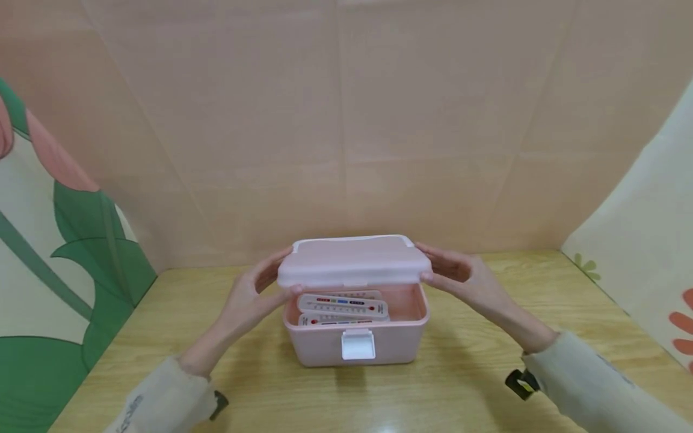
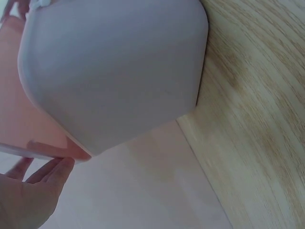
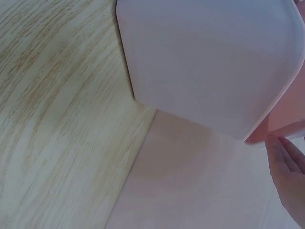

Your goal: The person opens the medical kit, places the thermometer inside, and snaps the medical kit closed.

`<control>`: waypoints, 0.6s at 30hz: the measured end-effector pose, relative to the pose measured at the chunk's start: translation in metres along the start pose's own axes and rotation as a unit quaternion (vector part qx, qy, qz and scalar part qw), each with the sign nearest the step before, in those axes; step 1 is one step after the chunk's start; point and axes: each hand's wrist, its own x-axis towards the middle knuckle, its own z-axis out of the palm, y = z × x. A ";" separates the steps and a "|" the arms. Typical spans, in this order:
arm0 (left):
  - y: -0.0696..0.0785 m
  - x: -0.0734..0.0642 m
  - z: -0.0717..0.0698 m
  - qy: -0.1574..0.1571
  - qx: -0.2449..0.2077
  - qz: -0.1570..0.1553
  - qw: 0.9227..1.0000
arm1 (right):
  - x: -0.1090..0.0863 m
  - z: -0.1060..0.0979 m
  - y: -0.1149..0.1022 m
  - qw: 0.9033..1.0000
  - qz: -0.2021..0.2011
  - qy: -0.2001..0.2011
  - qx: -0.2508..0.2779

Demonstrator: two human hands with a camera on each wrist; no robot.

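Note:
A pink plastic storage box stands on the table with its lid partly raised and tilted at the back. At the lid's left end my left hand holds it, thumb at the front edge and fingers behind. My right hand grips the opposite end the same way. Several white thermometers with scales and coloured marks lie in the box's left part. A white latch hangs on the front. In the left wrist view, fingers touch the lid's edge beside the box.
The wood-grain table extends around the box. Behind it rises a plain beige backdrop. Printed panels stand at the sides, with green leaves on the left and red petals on the right.

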 end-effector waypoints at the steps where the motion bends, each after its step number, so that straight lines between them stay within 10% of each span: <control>1: 0.001 -0.001 0.000 -0.002 0.002 -0.002 1.000 | 0.000 0.000 0.001 1.000 0.001 -0.002 0.001; 18: -0.003 -0.008 -0.003 -0.029 0.026 0.001 0.999 | -0.007 -0.001 0.006 1.000 -0.011 -0.025 0.002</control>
